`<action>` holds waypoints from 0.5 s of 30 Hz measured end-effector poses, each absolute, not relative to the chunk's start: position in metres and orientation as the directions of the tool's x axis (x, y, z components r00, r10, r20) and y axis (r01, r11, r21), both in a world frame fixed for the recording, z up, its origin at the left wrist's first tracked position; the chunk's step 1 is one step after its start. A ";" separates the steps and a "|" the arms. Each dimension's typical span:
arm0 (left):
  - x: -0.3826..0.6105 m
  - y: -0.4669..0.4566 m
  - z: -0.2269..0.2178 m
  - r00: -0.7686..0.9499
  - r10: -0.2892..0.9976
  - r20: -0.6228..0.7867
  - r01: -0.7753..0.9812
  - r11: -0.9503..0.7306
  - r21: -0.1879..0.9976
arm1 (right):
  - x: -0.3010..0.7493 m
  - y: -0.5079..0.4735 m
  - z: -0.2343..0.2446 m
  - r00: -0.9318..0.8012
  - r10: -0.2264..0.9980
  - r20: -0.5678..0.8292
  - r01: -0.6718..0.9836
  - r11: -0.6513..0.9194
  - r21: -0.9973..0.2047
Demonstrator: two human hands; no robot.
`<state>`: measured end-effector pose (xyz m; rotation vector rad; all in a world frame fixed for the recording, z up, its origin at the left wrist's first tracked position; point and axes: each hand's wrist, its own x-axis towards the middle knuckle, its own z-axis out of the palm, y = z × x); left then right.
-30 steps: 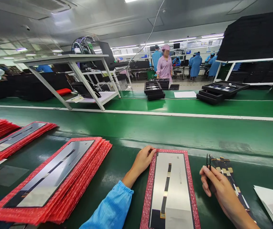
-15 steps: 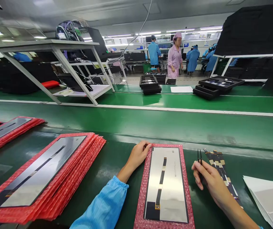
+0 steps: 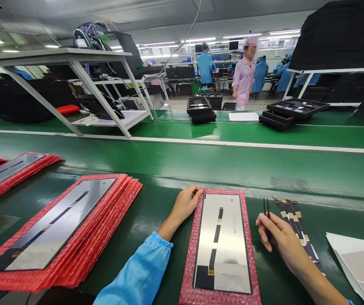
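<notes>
A flat display panel (image 3: 232,250) with a silver back lies on pink-red bubble wrap (image 3: 188,271) in front of me. A dark flex cable (image 3: 217,233) with gold patches runs lengthwise down its back. At the wrap's far left corner, my left hand (image 3: 184,206) is closed, fingers pinched on the edge. My right hand (image 3: 279,237) hovers to the right of the panel, closed round black tweezers (image 3: 268,206) whose tips point up and stand slightly apart, nothing between them. Just beyond that hand lies a bunch of loose flex cables (image 3: 291,212), partly hidden by it.
A tall stack of red bubble-wrap sheets (image 3: 105,228) with another panel (image 3: 57,228) on top stands at left. White sheets (image 3: 356,254) lie at right. Black trays (image 3: 201,108) and a metal rack (image 3: 102,103) stand across the green bench (image 3: 169,159). People work in the background.
Both hands keep nearly the same pose, and the panel stays in place. The view has shifted slightly. In the background, the person in pink has moved to the right.
</notes>
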<state>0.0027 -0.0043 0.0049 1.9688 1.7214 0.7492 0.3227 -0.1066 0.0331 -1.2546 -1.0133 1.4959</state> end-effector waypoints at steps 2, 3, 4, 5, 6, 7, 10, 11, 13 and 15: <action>0.003 -0.004 0.005 0.084 0.985 0.149 0.730 -0.163 0.664 | 0.322 -0.107 0.034 -0.069 0.966 -0.250 -0.133 -0.257 -0.957; 0.003 -0.004 0.005 0.084 0.983 0.164 0.707 -0.175 0.685 | 0.322 -0.107 0.034 -0.070 0.966 -0.250 -0.131 -0.258 -0.957; 0.003 -0.004 0.005 0.084 0.981 0.177 0.685 -0.186 0.705 | 0.322 -0.107 0.034 -0.073 0.966 -0.249 -0.128 -0.257 -0.958; 0.004 -0.005 0.005 0.084 0.979 0.185 0.670 -0.193 0.717 | 0.323 -0.107 0.033 -0.076 0.966 -0.247 -0.125 -0.255 -0.959; 0.004 -0.005 0.006 0.083 0.979 0.188 0.666 -0.195 0.720 | 0.323 -0.108 0.031 -0.080 0.967 -0.244 -0.120 -0.252 -0.960; 0.004 -0.005 0.006 0.083 0.979 0.186 0.672 -0.193 0.715 | 0.324 -0.108 0.030 -0.084 0.967 -0.240 -0.115 -0.249 -0.962; 0.005 -0.006 0.008 0.078 0.981 0.178 0.712 -0.180 0.679 | 0.326 -0.109 0.025 -0.101 0.970 -0.222 -0.097 -0.232 -0.968; 0.005 -0.006 0.009 0.078 0.981 0.180 0.720 -0.180 0.670 | 0.327 -0.109 0.024 -0.107 0.971 -0.215 -0.092 -0.225 -0.970; 0.006 -0.007 0.010 0.079 0.980 0.185 0.729 -0.184 0.659 | 0.328 -0.109 0.021 -0.116 0.973 -0.201 -0.084 -0.211 -0.974; 0.007 -0.007 0.011 0.079 0.979 0.187 0.730 -0.184 0.659 | 0.328 -0.108 0.019 -0.122 0.974 -0.190 -0.081 -0.200 -0.976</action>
